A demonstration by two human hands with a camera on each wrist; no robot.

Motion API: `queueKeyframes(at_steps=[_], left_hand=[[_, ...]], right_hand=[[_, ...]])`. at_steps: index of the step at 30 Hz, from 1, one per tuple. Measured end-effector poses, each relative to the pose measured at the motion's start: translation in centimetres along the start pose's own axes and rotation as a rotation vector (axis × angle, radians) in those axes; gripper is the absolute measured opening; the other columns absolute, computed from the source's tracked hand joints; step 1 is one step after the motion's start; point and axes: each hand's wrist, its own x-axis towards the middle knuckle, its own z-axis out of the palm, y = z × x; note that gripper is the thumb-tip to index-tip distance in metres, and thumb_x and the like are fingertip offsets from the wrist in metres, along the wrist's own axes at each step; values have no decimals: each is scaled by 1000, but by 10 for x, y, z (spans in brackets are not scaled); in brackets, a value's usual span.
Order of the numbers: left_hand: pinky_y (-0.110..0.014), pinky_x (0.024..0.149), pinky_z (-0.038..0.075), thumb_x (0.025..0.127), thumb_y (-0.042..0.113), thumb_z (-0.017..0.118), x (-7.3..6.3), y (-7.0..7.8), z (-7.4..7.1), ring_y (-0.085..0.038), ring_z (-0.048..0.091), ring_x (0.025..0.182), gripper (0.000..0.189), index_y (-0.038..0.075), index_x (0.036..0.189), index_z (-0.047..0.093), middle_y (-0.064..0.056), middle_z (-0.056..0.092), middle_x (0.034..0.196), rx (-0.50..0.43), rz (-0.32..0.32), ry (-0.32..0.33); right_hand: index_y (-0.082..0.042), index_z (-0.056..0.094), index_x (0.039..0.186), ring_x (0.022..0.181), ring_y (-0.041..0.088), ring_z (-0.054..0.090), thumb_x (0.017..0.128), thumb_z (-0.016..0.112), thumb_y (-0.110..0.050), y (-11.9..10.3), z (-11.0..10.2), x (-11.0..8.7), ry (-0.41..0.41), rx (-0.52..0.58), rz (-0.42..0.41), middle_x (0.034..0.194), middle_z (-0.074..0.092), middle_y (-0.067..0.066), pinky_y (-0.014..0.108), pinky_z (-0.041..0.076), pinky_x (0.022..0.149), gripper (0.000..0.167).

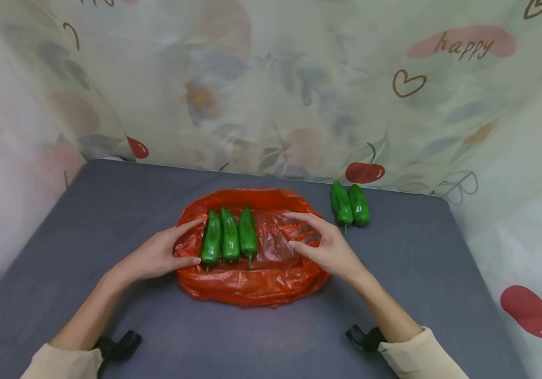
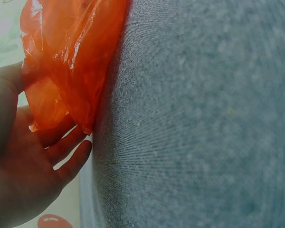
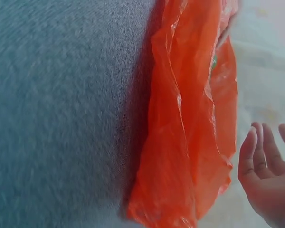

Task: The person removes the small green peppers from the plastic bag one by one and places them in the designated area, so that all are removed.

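Note:
A red plastic bag (image 1: pixel 252 288) lies spread open on the table, its rim pushed out into an oval. Three glossy green peppers (image 1: pixel 230 237) lie side by side in its left half. My left hand (image 1: pixel 159 255) is at the bag's left rim, with thumb and index finger spread near the leftmost pepper (image 1: pixel 211 239). In the left wrist view, the bag's plastic (image 2: pixel 76 57) covers part of that hand's fingers. Over the bag's right side hovers my right hand (image 1: pixel 329 245), fingers apart and nothing held. The right wrist view shows it apart from the bag (image 3: pixel 180 123).
Two more green peppers, one (image 1: pixel 342 205) beside the other (image 1: pixel 360 205), lie on the table right of the bag, near its back edge. A dark grey cloth covers the table (image 1: pixel 261 342). Patterned curtains (image 1: pixel 271 89) hang behind it and at both sides.

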Motion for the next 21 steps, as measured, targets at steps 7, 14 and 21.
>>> queueKeyframes(at_steps=[7, 14, 21], left_hand=[[-56, 100, 42, 88, 43, 75, 0, -2, 1, -35, 49, 129, 87, 17, 157, 31, -20, 45, 147, 5, -8, -8], [-57, 100, 42, 87, 46, 75, 1, -3, 0, -37, 50, 128, 87, 18, 157, 31, -21, 48, 145, 18, -10, -15], [-57, 100, 42, 87, 47, 74, 1, -3, 0, -37, 51, 126, 88, 17, 157, 31, -22, 50, 142, 37, -10, -19]], right_hand=[[-13, 58, 138, 101, 26, 65, 91, 74, -13, 5, 14, 7, 3, 0, 22, 133, 60, 8, 42, 55, 80, 50], [-15, 59, 137, 101, 29, 65, 90, 74, -11, 7, 26, 15, -5, 11, 29, 131, 61, 11, 48, 52, 85, 50], [-13, 59, 137, 99, 25, 65, 91, 74, -10, 11, 40, 20, -8, 40, 87, 123, 64, 14, 48, 52, 84, 49]])
